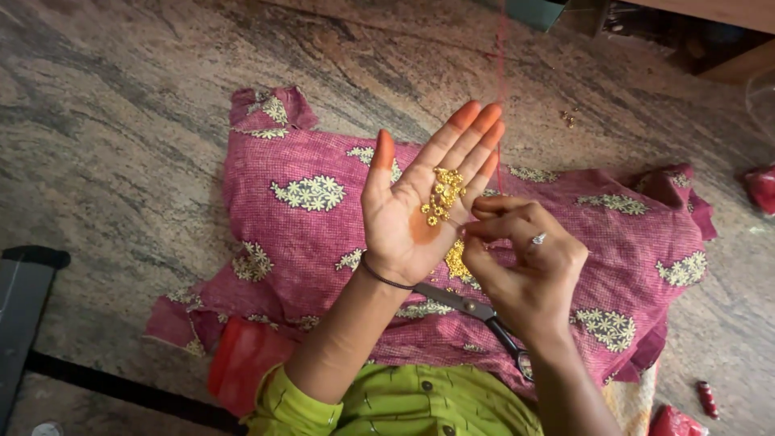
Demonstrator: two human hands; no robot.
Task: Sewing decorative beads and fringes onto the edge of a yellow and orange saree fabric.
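Nearest me, my green sleeve [300,401] leads up to my left hand [420,198], held flat and open, palm up, with a small heap of gold beads [443,194] resting on it. My right hand [525,258] sits just beside it, fingertips pinched together at the palm's edge; what they grip is too small to tell. A red thread [500,89] runs upward. Below lie black scissors [476,311] on a pink flowered cloth [307,210], spread over the stone floor [105,121].
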